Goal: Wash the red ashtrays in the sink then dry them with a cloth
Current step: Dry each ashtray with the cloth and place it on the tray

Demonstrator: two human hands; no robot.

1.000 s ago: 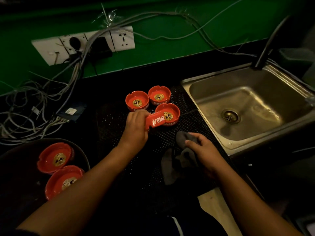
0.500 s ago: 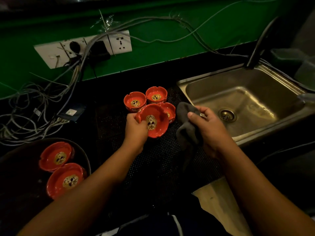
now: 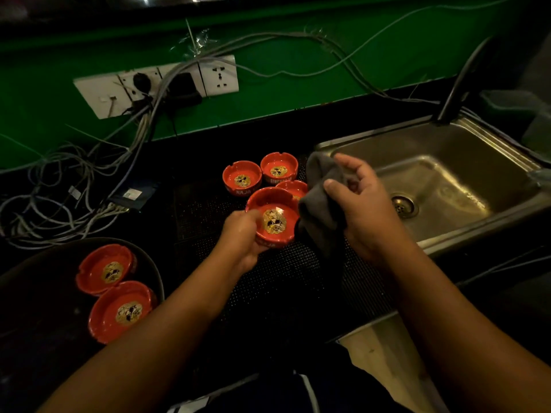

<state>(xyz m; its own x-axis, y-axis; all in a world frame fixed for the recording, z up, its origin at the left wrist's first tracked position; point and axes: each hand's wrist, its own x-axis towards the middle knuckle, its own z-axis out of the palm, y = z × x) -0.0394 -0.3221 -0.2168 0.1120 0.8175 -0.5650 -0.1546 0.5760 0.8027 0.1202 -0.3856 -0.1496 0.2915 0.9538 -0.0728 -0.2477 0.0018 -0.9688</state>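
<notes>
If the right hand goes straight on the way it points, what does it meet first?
Likely the ashtray held by the left hand, just left of the cloth the right hand grips; depth is unclear, so it may pass above.

The rear-left red ashtray (image 3: 242, 177) shows "RAJA" in pale letters on its near outer wall. The rear-right red ashtray (image 3: 279, 169) carries lettering that looks like "SINGA", with the rest hidden. The held red ashtray (image 3: 272, 217), gripped by the left hand (image 3: 243, 234), bears a blurred "RAJ" on its near wall.
</notes>
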